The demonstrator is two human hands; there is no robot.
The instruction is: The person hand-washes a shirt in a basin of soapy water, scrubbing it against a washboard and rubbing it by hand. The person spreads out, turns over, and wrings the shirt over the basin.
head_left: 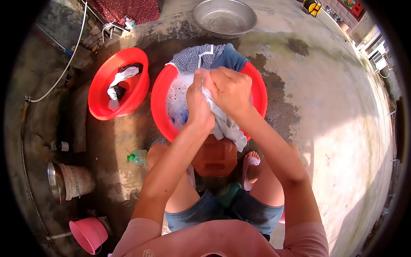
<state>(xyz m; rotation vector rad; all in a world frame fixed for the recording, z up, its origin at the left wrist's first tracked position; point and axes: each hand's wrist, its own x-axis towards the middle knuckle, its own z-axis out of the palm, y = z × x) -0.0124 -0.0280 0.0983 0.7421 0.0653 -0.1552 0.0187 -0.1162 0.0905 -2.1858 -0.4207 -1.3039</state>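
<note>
My left hand (199,102) and my right hand (231,89) are pressed close together over a large red basin (260,92). Both are closed around a wet white cloth (224,124), whose lower end hangs over the basin's near rim. Foamy water (177,96) fills the left part of the basin, with something blue in it. Draped over the far rim are a checked cloth with a white edge (188,59) and a blue cloth (231,58). The fingertips and the gripped part of the cloth are mostly hidden.
A smaller red basin (97,96) with white and dark cloths stands at the left. Behind is a wide metal basin (224,17). A reddish-brown block (215,156) sits between the feet, a green-capped bottle (138,157) beside the left knee. A pink bucket (87,235) lies lower left.
</note>
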